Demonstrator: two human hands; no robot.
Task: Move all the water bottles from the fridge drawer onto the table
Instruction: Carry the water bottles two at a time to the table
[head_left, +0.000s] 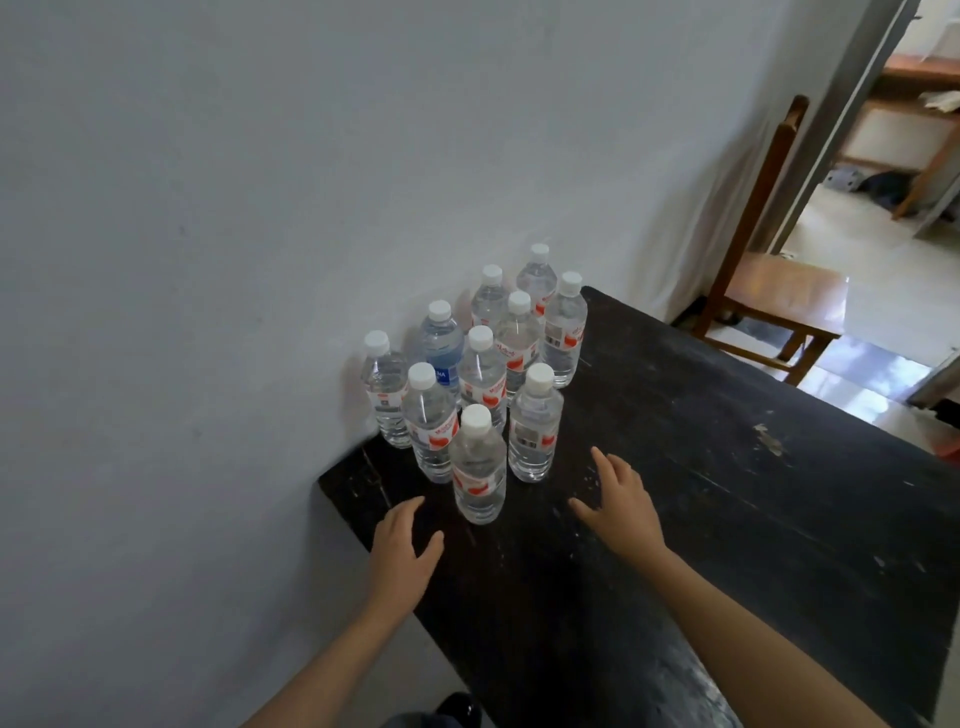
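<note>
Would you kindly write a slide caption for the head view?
Ten capped water bottles stand clustered on a dark table, left hand and right hand open nearby.

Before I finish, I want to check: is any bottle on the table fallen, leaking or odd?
Nothing is wrong: the bottles stand upright and capped on the table, with no spill. Only the blue-label bottle differs from the red-labelled others.

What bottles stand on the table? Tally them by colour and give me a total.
Clear bottles: 9
Blue-tinted bottle: 1
Total: 10
</note>
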